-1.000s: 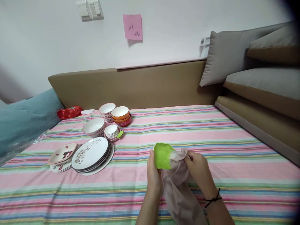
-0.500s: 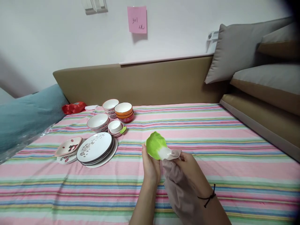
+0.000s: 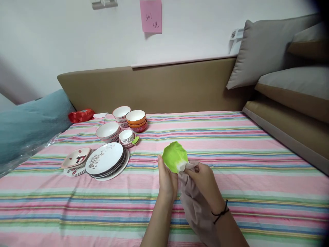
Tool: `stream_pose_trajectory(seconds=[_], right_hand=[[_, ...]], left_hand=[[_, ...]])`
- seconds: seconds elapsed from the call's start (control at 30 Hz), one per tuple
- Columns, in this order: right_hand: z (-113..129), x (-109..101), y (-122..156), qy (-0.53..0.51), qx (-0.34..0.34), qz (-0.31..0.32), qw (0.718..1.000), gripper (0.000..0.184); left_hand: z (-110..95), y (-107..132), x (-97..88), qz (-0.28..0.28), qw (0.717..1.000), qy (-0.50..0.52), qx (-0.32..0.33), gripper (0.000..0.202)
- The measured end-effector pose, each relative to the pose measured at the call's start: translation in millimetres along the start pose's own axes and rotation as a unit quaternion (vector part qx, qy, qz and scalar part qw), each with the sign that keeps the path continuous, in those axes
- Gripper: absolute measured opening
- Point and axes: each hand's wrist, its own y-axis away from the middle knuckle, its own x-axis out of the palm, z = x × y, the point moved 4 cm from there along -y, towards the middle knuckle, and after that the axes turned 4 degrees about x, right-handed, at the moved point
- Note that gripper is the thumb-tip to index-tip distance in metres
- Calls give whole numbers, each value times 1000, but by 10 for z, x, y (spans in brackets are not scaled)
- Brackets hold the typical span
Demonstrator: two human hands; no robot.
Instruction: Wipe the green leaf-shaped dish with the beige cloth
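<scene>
A green, leaf-shaped dish (image 3: 174, 155) with a white stem end is held up over the striped cloth. My left hand (image 3: 167, 180) grips its left side, thumb along the rim and fingers underneath. In my right hand (image 3: 203, 180) is a greyish-brown cloth (image 3: 194, 206), pinched against the white stem end and covering most of it. The rest of the cloth hangs down below my right wrist, which wears a thin black cord.
To the left stand a stack of plates (image 3: 104, 159), a squarish patterned dish (image 3: 77, 157), a white bowl (image 3: 108, 130), orange bowls (image 3: 135, 118) and small white dishes (image 3: 125, 135). Cushions (image 3: 295, 85) lie at right; a brown padded backrest (image 3: 154, 92) runs behind.
My right hand has slid the cloth leftward along the stem towards the green part, hiding more of the white. The dish has turned slightly in my left hand, and the camera view has shifted slightly.
</scene>
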Motion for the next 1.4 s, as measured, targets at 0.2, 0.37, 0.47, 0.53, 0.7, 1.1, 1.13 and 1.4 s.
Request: stream_pose_trajectory(seconds=[0.2,0.37,0.47,0.53,0.7,1.1,1.13,1.4], right_hand=[[100,-3,29,118,-57,-67,989,22],[114,-71,25,22,-58,-85,994,27],[201,-142,65,86,-120,-204,968,35],[274,-147,119,148,-167,-279,934,29],[346,-38,172,200,-225,-274,913,11],[238,362,244,303,-380,-44,873,33],[249,371,283,308,-384,-52,869,31],[232,330,363,339,-372,-147,851,32]], left_hand=[[-50,-29,-4,7,1000,24,0,54],[-74,-61,-39,15,1000,25,4,56],[-58,-52,-31,19,999,30,-2,56],[-39,-40,-10,19,999,31,-9,55],[-24,-22,7,2,999,29,-17,55],[-127,-101,-60,9,999,36,-14,61],[-137,-110,-67,6,999,36,-15,63],[-237,-131,-123,-5,999,40,7,59]])
